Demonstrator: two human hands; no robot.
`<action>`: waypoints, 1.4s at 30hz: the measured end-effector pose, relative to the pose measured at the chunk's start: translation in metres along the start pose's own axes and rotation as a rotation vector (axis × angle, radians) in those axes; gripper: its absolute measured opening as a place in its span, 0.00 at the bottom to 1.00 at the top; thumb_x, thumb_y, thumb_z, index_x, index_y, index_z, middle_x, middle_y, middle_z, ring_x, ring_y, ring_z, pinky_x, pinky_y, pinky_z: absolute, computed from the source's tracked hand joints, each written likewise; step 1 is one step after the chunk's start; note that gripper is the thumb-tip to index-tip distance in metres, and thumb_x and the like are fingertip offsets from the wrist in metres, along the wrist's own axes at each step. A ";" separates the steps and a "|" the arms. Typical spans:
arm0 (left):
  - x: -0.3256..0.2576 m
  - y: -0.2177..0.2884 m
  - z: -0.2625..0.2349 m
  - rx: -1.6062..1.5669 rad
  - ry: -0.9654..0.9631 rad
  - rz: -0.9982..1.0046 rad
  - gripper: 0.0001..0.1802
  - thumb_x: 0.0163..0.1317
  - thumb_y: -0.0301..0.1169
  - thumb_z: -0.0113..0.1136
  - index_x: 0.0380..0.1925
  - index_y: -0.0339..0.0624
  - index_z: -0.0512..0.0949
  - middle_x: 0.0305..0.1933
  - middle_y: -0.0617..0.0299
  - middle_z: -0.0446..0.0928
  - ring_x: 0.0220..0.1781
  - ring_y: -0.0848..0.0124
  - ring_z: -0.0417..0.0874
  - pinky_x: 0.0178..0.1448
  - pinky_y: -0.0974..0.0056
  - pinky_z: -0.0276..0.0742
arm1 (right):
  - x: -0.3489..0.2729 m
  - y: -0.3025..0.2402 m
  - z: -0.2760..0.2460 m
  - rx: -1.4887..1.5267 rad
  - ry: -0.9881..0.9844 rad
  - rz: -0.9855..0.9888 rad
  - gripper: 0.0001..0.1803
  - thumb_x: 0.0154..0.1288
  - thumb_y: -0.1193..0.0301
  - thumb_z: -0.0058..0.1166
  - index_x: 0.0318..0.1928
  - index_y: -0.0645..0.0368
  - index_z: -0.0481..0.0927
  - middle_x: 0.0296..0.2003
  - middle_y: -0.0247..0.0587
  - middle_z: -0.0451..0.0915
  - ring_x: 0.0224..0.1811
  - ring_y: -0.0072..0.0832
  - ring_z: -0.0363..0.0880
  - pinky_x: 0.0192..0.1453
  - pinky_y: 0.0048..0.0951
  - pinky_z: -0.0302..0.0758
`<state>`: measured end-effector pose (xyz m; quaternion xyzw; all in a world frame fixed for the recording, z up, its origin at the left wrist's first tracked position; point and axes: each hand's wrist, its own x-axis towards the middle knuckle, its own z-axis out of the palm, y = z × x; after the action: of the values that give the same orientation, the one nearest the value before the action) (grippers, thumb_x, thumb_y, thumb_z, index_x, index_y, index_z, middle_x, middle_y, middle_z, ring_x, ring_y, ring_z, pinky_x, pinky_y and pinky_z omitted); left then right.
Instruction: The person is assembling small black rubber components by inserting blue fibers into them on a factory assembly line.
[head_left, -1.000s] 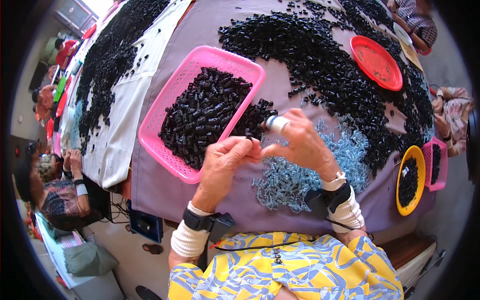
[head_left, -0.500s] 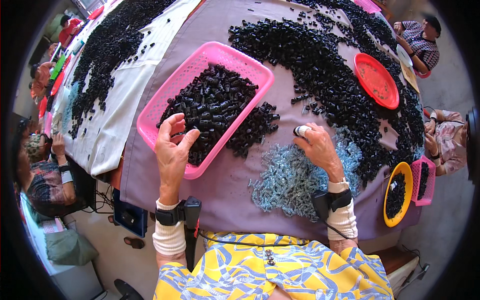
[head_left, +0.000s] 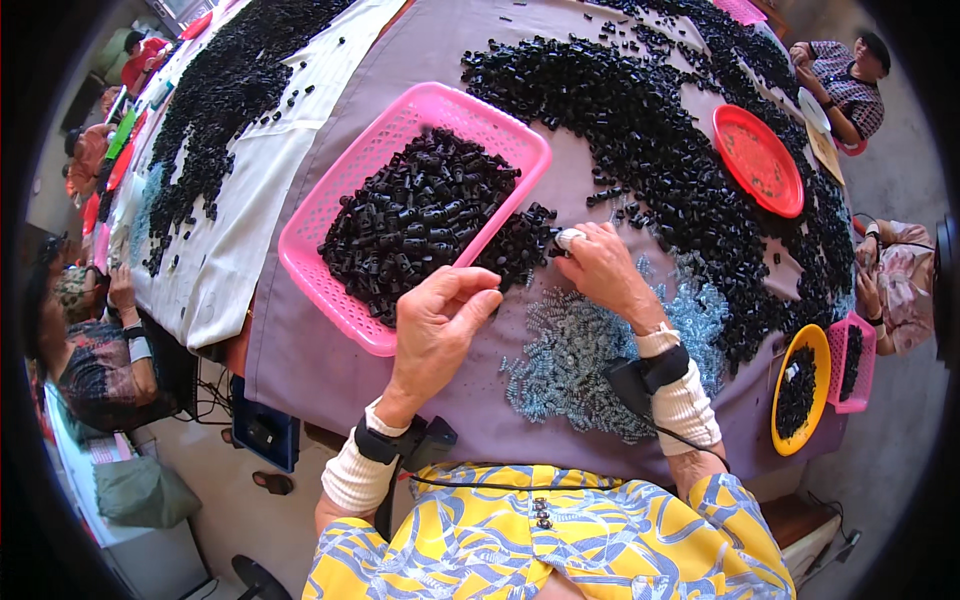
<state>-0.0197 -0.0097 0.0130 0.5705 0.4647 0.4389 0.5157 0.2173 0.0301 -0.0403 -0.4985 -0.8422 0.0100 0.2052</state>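
My left hand [head_left: 440, 325] is over the near right edge of a pink basket [head_left: 335, 305], thumb and fingertips drawn together; anything between them is too small to make out. Small black plastic parts [head_left: 415, 215] are heaped in the basket. My right hand [head_left: 605, 268], one finger wrapped in white, is closed with a dark piece at its fingertips, apparently a small black plastic part [head_left: 555, 246]. It hovers between loose black parts [head_left: 520, 240] beside the basket and a pile of small clear bluish springs [head_left: 570, 360].
A long heap of black parts [head_left: 640, 150] spreads across the purple cloth [head_left: 330, 380]. At right lie a red tray [head_left: 745, 150], a yellow dish [head_left: 783, 430] and a small pink basket [head_left: 855, 395]. Other people [head_left: 895, 280] sit around the tables.
My left hand has left the basket's inside, moving right and nearer me, its fingers drawing together. My right hand has moved left and slightly away from me, off the springs.
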 end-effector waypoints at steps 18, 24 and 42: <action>0.015 0.012 0.019 -0.379 -0.028 0.012 0.08 0.62 0.19 0.57 0.41 0.35 0.75 0.40 0.60 0.80 0.40 0.77 0.81 0.45 0.72 0.79 | 0.013 -0.038 -0.032 0.913 0.064 0.215 0.06 0.55 0.75 0.63 0.32 0.61 0.80 0.23 0.35 0.78 0.25 0.19 0.73 0.28 0.24 0.70; 0.009 0.002 0.012 -0.400 -0.001 -0.051 0.08 0.62 0.22 0.58 0.42 0.37 0.74 0.37 0.61 0.80 0.35 0.77 0.81 0.42 0.72 0.79 | 0.000 -0.028 -0.001 0.212 -0.027 -0.057 0.04 0.51 0.78 0.54 0.30 0.58 0.78 0.29 0.40 0.77 0.37 0.36 0.76 0.39 0.37 0.70; 0.001 -0.007 0.006 -0.273 -0.030 -0.136 0.13 0.61 0.24 0.60 0.46 0.38 0.77 0.36 0.63 0.80 0.34 0.79 0.80 0.41 0.73 0.78 | -0.001 -0.015 0.013 0.083 -0.136 -0.114 0.03 0.51 0.76 0.55 0.29 0.57 0.75 0.31 0.39 0.73 0.40 0.38 0.73 0.43 0.39 0.68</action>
<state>-0.0139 -0.0091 0.0055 0.4688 0.4306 0.4533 0.6240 0.2010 0.0242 -0.0490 -0.4388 -0.8801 0.0672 0.1682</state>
